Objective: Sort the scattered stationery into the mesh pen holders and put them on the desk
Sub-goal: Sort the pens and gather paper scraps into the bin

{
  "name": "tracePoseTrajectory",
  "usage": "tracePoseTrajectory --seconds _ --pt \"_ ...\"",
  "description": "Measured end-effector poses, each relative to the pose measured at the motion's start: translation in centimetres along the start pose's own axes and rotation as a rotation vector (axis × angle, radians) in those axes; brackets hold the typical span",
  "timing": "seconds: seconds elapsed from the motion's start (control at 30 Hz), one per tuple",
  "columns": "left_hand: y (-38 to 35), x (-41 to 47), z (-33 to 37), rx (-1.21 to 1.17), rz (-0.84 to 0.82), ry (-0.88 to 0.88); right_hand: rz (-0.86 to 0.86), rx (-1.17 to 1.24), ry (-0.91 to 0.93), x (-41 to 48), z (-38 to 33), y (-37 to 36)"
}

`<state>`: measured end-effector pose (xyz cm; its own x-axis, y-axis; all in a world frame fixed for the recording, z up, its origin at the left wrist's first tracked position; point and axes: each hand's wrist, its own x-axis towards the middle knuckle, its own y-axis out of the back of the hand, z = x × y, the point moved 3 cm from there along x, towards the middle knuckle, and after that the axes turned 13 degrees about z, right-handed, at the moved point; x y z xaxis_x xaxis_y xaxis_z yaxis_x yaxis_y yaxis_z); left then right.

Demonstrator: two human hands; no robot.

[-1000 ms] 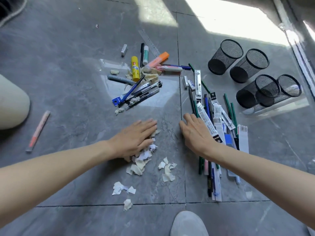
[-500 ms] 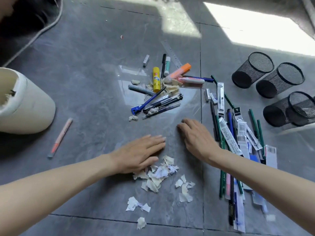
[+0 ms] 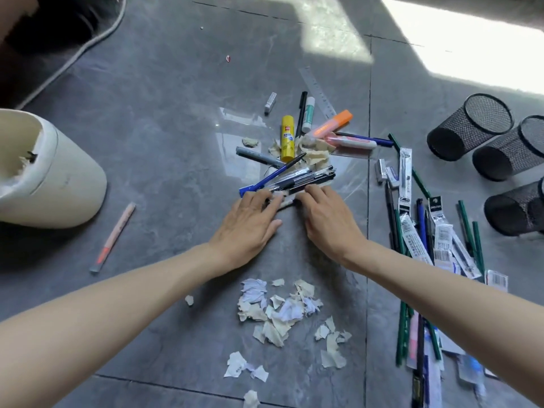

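Observation:
A cluster of black and blue pens point(image 3: 297, 178) lies on the grey floor in the middle. My left hand point(image 3: 250, 222) and my right hand point(image 3: 326, 213) both reach it, fingers stretched flat, fingertips touching the pens' near ends and a paper scrap. Behind the pens lie a yellow glue stick point(image 3: 287, 137), an orange highlighter point(image 3: 332, 123) and crumpled paper. Three black mesh pen holders point(image 3: 468, 125) lie on their sides at the right. A long row of packaged refills and green pencils point(image 3: 412, 231) runs along the right.
A cream waste bin point(image 3: 50, 178) lies tipped over at the left, with an orange pen point(image 3: 113, 237) beside it. Torn paper scraps point(image 3: 276, 310) lie between my forearms. A clear ruler point(image 3: 318, 92) and a small eraser point(image 3: 270, 103) lie farther back.
Both hands left the torn paper scraps and moved forward to the pen cluster. The view shifted left, bringing the waste bin further into sight.

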<state>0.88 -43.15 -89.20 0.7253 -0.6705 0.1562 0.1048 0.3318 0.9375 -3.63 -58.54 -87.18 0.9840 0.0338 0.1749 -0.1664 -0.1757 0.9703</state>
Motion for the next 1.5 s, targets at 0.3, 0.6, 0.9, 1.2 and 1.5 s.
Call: tracePoseTrajectory --seconds 0.3,0.6,0.9,1.2,1.5 --pt "2.2 -3.9 -3.1 -0.169 0.103 -0.026 0.050 -0.030 0.009 -0.3 1.1 0.5" --pt "0.0 -5.8 -1.1 -0.154 -0.163 -0.046 -0.197 0.014 0.103 -0.7 0.5 -1.1" --pt "0.8 -4.4 -2.5 -0.160 -0.130 0.026 -0.184 0.057 0.105 -1.5 -0.2 -0.4" --pt "0.6 -9.8 2.9 -0.416 -0.328 -0.213 -0.128 0.194 -0.057 -7.6 1.8 0.7" --pt "-0.9 -1.9 5.6 -0.275 -0.292 -0.141 0.097 0.539 -0.421 -9.3 4.3 3.5"
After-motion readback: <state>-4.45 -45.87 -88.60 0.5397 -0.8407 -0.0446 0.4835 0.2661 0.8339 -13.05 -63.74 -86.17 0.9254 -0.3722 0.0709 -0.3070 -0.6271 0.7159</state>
